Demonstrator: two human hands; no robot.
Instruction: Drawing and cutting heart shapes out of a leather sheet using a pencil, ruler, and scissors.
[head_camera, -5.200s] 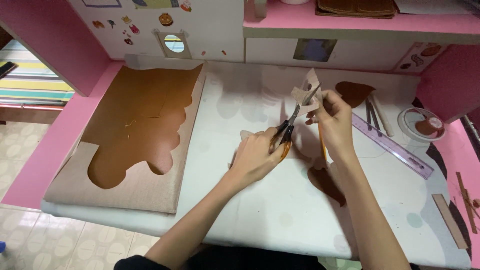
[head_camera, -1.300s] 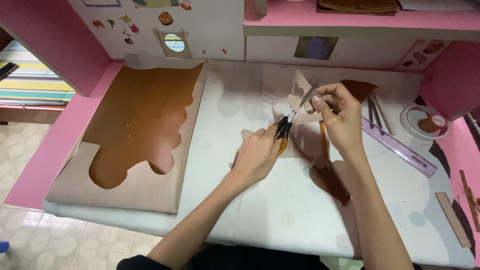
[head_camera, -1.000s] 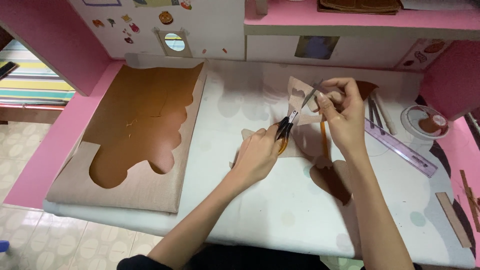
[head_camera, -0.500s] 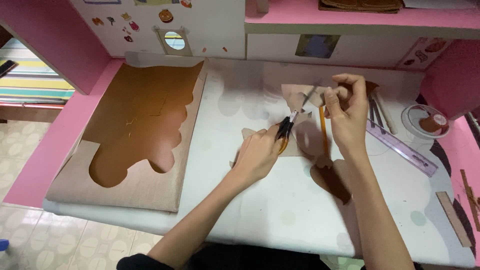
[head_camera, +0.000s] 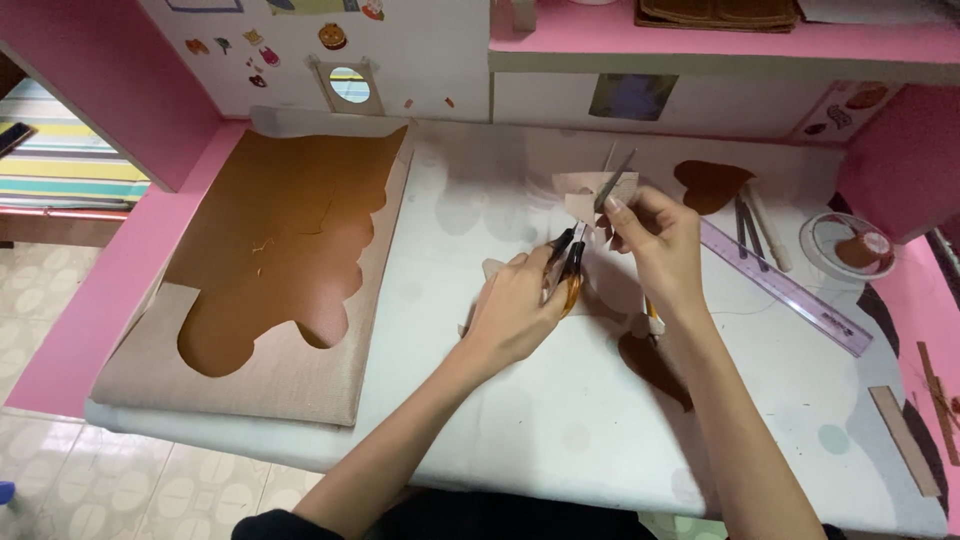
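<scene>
Far left on the desk (head_camera: 480, 430): big sheet of brown leather (head_camera: 290, 240), wavy cut-out edge, lying on a beige backing that sticks out below and to the left. Up on the white back panel: a few small cartoon stickers (head_camera: 330, 35) and a little arched window picture (head_camera: 348, 85). Middle of the desk: left hand (head_camera: 515, 310) wrapped around the handles of small scissors (head_camera: 570, 265), black near the pivot and orange lower down, fingers (head_camera: 520, 268) curled tight through and around them, blades pointing up and to the right. Just beside it: right hand (head_camera: 655, 240), fingers pinched narrow on a small beige leather piece (head_camera: 590, 190), held right at the scissor blades, a bit above the desk surface. Can't tell how far apart the blades are. Under the right wrist: dark brown offcut (head_camera: 655, 365) flat on the desk. Further right: another dark brown shape (head_camera: 712, 182), a couple of pens (head_camera: 745, 222), a clear purple-tinted ruler (head_camera: 785, 290) lying diagonally, then a round lidded tub (head_camera: 845, 245) with something brown inside. Far right edge: thin tan strip (head_camera: 905, 440). On the pink shelf (head_camera: 720, 45) up top: a brown stack.
</scene>
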